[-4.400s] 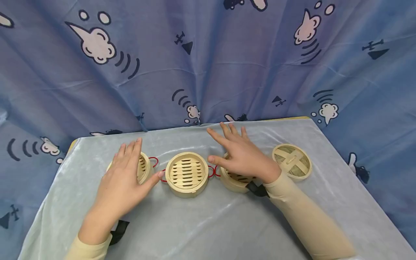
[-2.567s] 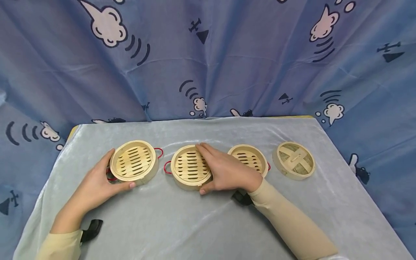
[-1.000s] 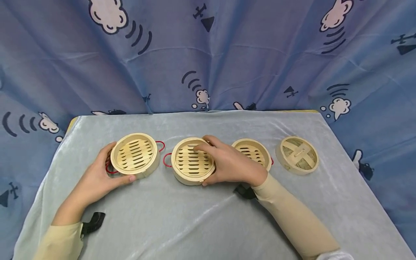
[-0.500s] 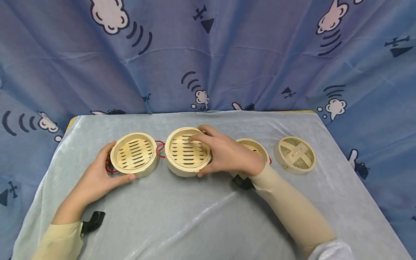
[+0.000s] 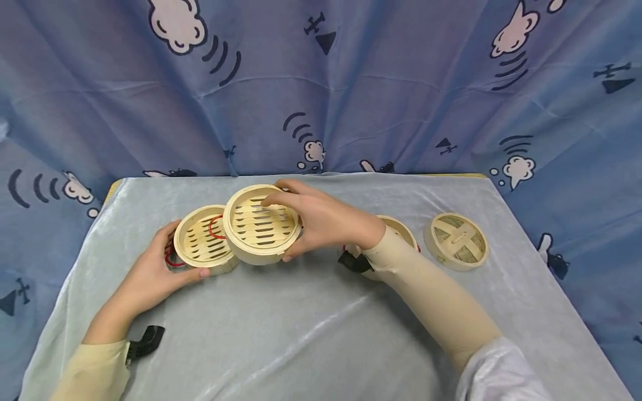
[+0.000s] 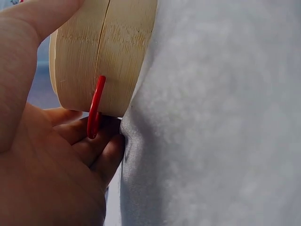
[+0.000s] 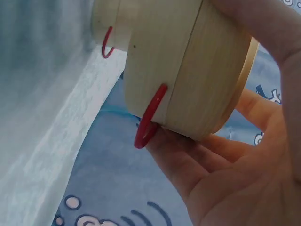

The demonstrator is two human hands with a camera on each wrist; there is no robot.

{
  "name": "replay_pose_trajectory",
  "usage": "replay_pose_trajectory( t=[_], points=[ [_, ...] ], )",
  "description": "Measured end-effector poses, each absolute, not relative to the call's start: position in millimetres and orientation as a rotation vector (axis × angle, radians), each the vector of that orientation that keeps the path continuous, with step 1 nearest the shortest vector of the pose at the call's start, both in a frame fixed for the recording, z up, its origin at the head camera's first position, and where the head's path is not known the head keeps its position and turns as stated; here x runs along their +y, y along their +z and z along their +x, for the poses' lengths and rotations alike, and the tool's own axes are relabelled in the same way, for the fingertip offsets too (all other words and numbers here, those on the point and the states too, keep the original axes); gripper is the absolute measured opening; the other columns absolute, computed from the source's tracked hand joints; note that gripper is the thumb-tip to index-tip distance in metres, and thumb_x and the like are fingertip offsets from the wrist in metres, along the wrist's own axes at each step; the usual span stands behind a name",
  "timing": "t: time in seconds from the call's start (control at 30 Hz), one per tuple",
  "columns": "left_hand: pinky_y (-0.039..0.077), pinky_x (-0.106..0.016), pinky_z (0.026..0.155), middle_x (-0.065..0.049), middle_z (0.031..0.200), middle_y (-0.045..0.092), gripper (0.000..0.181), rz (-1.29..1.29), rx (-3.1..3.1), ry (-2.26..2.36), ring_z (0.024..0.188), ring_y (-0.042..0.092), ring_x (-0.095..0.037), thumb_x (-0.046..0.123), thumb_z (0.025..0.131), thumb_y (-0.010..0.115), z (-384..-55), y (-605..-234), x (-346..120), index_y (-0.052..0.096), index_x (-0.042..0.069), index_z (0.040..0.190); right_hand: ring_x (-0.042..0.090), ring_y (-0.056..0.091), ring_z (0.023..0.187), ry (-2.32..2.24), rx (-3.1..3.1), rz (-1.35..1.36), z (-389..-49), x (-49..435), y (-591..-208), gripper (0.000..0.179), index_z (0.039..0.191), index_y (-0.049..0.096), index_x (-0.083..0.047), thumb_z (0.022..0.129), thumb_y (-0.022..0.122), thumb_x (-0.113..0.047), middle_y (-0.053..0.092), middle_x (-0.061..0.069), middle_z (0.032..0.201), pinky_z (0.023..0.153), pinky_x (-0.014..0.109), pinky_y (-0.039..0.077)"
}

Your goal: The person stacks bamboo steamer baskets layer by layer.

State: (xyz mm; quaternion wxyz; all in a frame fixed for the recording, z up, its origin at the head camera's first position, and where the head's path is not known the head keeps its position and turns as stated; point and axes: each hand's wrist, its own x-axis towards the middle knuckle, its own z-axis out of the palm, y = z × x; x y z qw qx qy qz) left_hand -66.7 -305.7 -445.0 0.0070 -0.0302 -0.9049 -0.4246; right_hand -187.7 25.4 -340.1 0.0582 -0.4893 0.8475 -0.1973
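Note:
My right hand (image 5: 318, 220) grips a round bamboo steamer basket (image 5: 263, 223) by its right side, raised off the table. Its slatted floor faces up, and a red loop handle shows on its left. That basket overlaps the right part of another steamer basket (image 5: 200, 236), which stands on the cloth. Around the left side of this lower basket my left hand (image 5: 150, 273) is wrapped, thumb along the front wall. The left wrist view shows its bamboo wall (image 6: 103, 52) and red handle (image 6: 95, 108) beside my curled fingers. In the right wrist view the raised basket (image 7: 174, 70) hangs apart from the cloth.
A third steamer basket (image 5: 401, 231) stands right of centre, partly hidden by my right forearm. Farther right sits a round bamboo lid (image 5: 457, 241) with crossed strips. Pale cloth covers the table (image 5: 301, 334), and a blue patterned curtain (image 5: 351, 111) hangs behind it.
My right hand has lifted the middle basket and carried it left, partly over the left basket. My left hand, at first hovering, has taken hold of the left basket and stayed there.

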Motion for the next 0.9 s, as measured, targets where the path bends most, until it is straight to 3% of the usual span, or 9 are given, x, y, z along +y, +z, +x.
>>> replay_pose_trajectory(
  t=[0.27, 0.33, 0.47, 0.57, 0.67, 0.9],
  points=[
    [0.033, -0.044, 0.101, -0.001, 0.145, 0.046, 0.111, -0.031, -2.822, -1.399, 0.13, 0.043, -0.019, 0.051, 0.066, 0.09, -71, -443, -307, 0.026, 0.03, 0.155, 0.011, 0.04, 0.129, -0.56, 2.524, -1.517, -194, -5, -337, 0.099, 0.14, 0.05, -0.03, 0.055, 0.092, -0.057, 0.036, 0.0, 0.147, 0.104, 0.025, 0.037],
    [0.033, -0.044, 0.101, -0.001, 0.144, 0.047, 0.11, -0.034, -2.815, -1.405, 0.129, 0.044, -0.018, 0.051, 0.066, 0.09, -72, -444, -308, 0.027, 0.033, 0.154, 0.01, 0.041, 0.127, -0.561, 2.513, -1.537, -196, -12, -338, 0.098, 0.139, 0.05, -0.03, 0.055, 0.092, -0.056, 0.036, -0.001, 0.146, 0.103, 0.023, 0.037],
    [0.033, -0.033, 0.099, 0.002, 0.141, 0.049, 0.106, -0.039, -2.801, -1.407, 0.127, 0.046, -0.015, 0.049, 0.066, 0.091, -73, -447, -312, 0.03, 0.037, 0.152, 0.009, 0.042, 0.125, -0.551, 2.507, -1.565, -198, -26, -340, 0.098, 0.139, 0.051, -0.03, 0.054, 0.093, -0.056, 0.037, -0.002, 0.145, 0.103, 0.022, 0.036],
    [0.036, -0.024, 0.094, 0.004, 0.138, 0.05, 0.104, -0.041, -2.792, -1.426, 0.121, 0.049, -0.013, 0.047, 0.067, 0.091, -73, -448, -315, 0.032, 0.035, 0.151, 0.01, 0.041, 0.126, -0.543, 2.489, -1.577, -199, -37, -339, 0.098, 0.138, 0.051, -0.029, 0.054, 0.093, -0.055, 0.037, -0.001, 0.146, 0.103, 0.022, 0.035],
    [0.039, -0.025, 0.092, 0.005, 0.137, 0.051, 0.103, -0.037, -2.801, -1.441, 0.117, 0.05, -0.013, 0.047, 0.068, 0.09, -73, -449, -315, 0.032, 0.029, 0.151, 0.011, 0.041, 0.127, -0.547, 2.459, -1.582, -200, -46, -337, 0.096, 0.137, 0.052, -0.029, 0.054, 0.094, -0.052, 0.036, 0.0, 0.147, 0.103, 0.022, 0.035],
    [0.04, -0.042, 0.095, -0.002, 0.139, 0.049, 0.11, -0.022, -2.826, -1.458, 0.12, 0.05, -0.019, 0.049, 0.069, 0.089, -74, -448, -317, 0.028, 0.019, 0.154, 0.013, 0.041, 0.127, -0.503, 2.412, -1.608, -207, -60, -339, 0.095, 0.135, 0.052, -0.03, 0.054, 0.095, -0.052, 0.037, 0.001, 0.147, 0.104, 0.023, 0.034]
  ],
)
